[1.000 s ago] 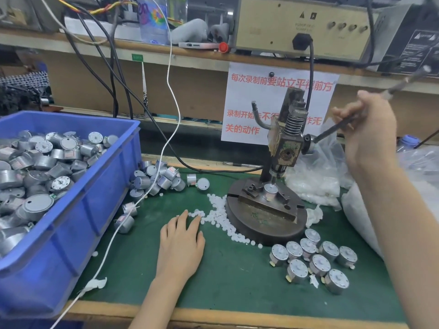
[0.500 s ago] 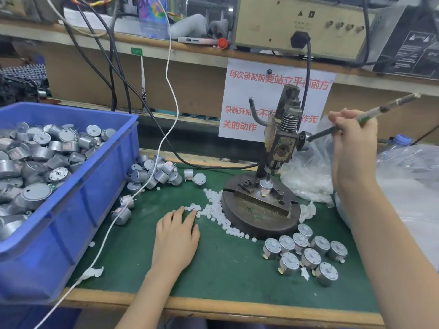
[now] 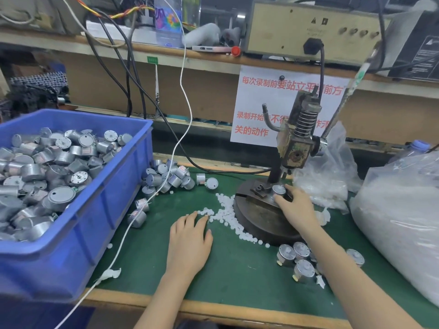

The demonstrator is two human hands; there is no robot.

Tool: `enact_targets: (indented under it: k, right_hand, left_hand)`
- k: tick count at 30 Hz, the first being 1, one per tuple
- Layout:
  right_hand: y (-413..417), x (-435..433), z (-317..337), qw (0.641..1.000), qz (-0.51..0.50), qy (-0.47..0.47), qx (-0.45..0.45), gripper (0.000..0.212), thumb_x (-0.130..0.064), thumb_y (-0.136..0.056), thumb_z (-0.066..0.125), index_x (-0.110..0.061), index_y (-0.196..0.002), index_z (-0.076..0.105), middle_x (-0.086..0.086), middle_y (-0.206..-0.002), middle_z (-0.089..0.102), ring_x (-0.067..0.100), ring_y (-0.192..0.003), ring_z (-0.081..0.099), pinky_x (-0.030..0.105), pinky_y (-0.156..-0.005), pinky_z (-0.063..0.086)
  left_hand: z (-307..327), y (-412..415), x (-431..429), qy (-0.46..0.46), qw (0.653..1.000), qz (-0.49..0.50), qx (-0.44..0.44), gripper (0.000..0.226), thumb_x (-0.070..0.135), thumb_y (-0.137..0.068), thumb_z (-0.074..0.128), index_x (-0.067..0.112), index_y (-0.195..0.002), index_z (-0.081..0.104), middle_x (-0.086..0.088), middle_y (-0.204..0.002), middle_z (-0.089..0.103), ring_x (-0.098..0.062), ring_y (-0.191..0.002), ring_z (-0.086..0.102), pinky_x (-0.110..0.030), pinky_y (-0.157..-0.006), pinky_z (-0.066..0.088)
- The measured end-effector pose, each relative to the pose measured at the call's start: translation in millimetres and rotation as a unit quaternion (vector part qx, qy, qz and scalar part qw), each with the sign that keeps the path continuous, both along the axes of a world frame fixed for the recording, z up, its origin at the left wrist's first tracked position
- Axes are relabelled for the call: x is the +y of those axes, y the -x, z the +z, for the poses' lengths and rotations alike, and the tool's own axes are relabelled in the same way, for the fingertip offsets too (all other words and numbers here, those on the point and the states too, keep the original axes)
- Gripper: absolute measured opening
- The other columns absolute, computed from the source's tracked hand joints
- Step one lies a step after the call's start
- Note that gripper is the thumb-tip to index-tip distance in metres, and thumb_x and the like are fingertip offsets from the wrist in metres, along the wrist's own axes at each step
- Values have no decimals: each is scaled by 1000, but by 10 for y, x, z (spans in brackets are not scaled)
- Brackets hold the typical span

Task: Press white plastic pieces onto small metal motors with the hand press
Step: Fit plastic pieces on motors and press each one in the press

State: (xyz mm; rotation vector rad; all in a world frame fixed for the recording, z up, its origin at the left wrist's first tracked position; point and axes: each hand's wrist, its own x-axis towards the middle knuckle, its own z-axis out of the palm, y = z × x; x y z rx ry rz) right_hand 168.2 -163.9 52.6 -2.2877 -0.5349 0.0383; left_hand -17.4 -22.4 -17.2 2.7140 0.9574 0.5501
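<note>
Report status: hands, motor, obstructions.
Left hand flat on mat beside white pieces. Right hand grips motor on press base. Lever up, nothing blocking.

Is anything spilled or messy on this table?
Yes. Small white plastic pieces lie scattered on the green mat beside the press base, and motors lie tumbled outside the blue bin.

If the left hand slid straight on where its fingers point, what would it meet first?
The left hand would first meet the loose white plastic pieces lying right at its fingertips; it possibly touches the nearest ones.
</note>
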Motion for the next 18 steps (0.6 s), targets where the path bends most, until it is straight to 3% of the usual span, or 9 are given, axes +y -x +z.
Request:
enact_targets:
  k: [4, 8, 13, 18]
  right_hand:
    - [-50, 79, -72, 995, -40, 68, -59, 55, -43, -87, 58, -19, -134, 48, 9, -138, 47, 29, -129, 39, 52, -109, 25]
    - [-26, 68, -104, 985, -42, 82, -147, 46, -40, -86, 61, -15, -124, 58, 7, -137, 46, 27, -128, 39, 50, -112, 19]
    - [160, -69, -57, 995, -13, 11, -101, 38, -33, -81, 70, -10, -109, 61, 10, -122, 51, 25, -119, 41, 36, -103, 32]
    - [643, -492, -183, 989, 97, -14, -110, 26, -26, -73, 78, -17, -90, 60, 0, -117, 48, 16, -122, 36, 21, -97, 23]
  left_hand:
    - [-3, -2, 13, 1, 1000, 0, -4, 44, 38, -97, 31, 32, -140, 34, 9, -148, 28, -12, -133, 21, -26, -109, 10]
    - [-11, -6, 27, 0, 1000, 3, -3, 43, 38, -96, 32, 31, -139, 35, 9, -148, 29, -12, -133, 22, -26, -109, 10]
    - [-11, -10, 30, -3, 1000, 4, -9, 42, 37, -96, 34, 30, -137, 38, 9, -146, 32, -13, -131, 25, -26, -107, 12]
    - [-23, -17, 35, -5, 1000, 0, -14, 41, 35, -95, 36, 27, -135, 42, 7, -144, 36, -16, -129, 27, -28, -106, 13]
